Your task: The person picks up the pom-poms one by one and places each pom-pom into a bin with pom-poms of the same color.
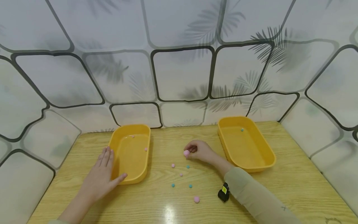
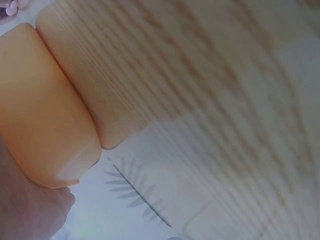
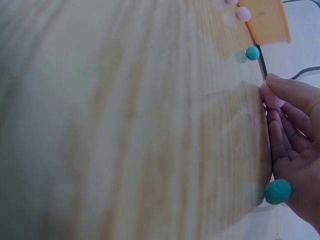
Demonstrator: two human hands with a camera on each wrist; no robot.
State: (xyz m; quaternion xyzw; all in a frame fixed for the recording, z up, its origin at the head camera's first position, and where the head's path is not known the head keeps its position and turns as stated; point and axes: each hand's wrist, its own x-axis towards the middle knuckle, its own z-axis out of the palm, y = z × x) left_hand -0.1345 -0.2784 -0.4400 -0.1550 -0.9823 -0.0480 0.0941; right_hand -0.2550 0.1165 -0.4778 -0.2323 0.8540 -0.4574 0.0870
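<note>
My right hand (image 1: pixel 199 151) pinches a pink ball (image 1: pixel 186 153) between thumb and fingers, low over the table. The right wrist view shows that pink ball (image 3: pixel 271 96) at the fingertips, with a teal ball (image 3: pixel 278 192) near the palm side. Straight-fingered, my left hand (image 1: pixel 99 179) rests along the left side of a yellow tray (image 1: pixel 144 174), its thumb over the near rim. Inside that tray lie two small pink balls, one by the right wall (image 1: pixel 145 149). Scattered between the trays are a pink ball (image 1: pixel 173 165), a teal ball (image 1: pixel 188 166) and several others.
A second yellow tray (image 1: pixel 267 161) stands at the right with a teal ball (image 1: pixel 242 130) in it. A larger pink ball (image 1: pixel 196 199) lies near the front. By the right sleeve is a small black device (image 1: pixel 223 193) with a yellow label. Patterned walls (image 1: pixel 181 74) enclose the table.
</note>
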